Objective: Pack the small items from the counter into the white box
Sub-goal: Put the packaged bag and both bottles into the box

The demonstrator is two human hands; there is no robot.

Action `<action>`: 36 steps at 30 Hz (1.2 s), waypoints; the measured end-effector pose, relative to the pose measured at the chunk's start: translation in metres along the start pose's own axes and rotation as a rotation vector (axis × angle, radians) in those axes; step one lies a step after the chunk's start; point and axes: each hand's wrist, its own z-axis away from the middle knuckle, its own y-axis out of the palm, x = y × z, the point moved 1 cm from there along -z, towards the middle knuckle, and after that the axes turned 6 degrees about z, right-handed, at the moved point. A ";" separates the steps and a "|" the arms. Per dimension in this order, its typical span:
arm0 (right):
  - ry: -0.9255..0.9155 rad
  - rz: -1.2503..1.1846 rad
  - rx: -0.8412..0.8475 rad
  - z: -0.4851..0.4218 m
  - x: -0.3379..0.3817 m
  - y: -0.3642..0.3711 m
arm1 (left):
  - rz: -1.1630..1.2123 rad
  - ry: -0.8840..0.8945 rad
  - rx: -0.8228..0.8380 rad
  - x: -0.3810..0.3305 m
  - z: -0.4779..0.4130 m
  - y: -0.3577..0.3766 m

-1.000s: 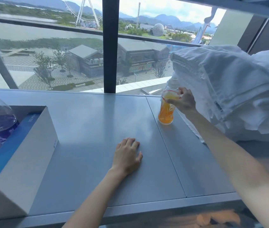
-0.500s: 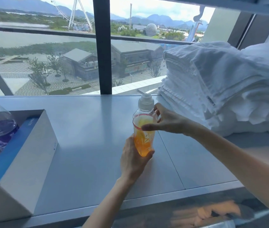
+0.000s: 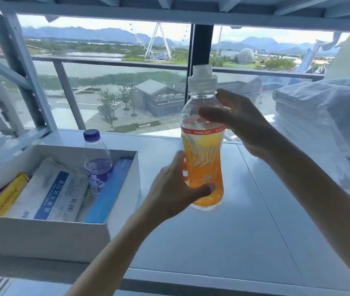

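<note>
The orange bottle [image 3: 203,167] is gripped above the desk [image 3: 212,242] (left hand [image 3: 174,189] low, right hand [image 3: 240,122] high). A water bottle [image 3: 97,159] and packets [image 3: 56,193] are packed in the white box [image 3: 41,238]; this bottle remains unpacked.

Bare forearms, bare left hand [image 3: 169,189], bare right hand [image 3: 244,124]

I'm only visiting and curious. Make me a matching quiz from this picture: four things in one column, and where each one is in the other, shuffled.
Things
1. orange drink bottle
2. purple-capped water bottle
3. yellow packet
4. folded white towels

Places
A. stacked at the right end of the counter
B. lying at the left end of the white box
C. gripped by the left hand and right hand
D. standing in the box

Pairs: 1-C, 2-D, 3-B, 4-A
</note>
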 end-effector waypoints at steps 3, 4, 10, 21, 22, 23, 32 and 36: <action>-0.064 -0.051 -0.043 -0.022 0.032 0.028 | 0.009 0.031 -0.074 -0.011 0.003 -0.052; -0.072 -0.066 -0.059 -0.030 0.041 0.037 | 0.008 0.032 -0.083 -0.013 0.002 -0.070; -0.081 -0.092 -0.082 -0.068 0.087 0.094 | -0.004 -0.015 -0.104 -0.005 0.008 -0.168; 0.035 0.029 0.144 -0.075 0.080 0.193 | -0.151 -0.192 0.012 0.078 0.048 -0.250; 0.043 0.022 0.159 -0.071 0.077 0.199 | -0.153 -0.204 0.038 0.087 0.050 -0.250; 0.053 0.018 0.167 -0.068 0.073 0.204 | -0.164 -0.220 0.071 0.094 0.052 -0.249; 0.149 0.067 0.172 -0.038 0.040 0.232 | -0.294 -0.274 0.445 0.123 0.049 -0.232; 0.158 0.048 0.128 -0.029 0.036 0.233 | -0.348 -0.233 0.513 0.129 0.048 -0.235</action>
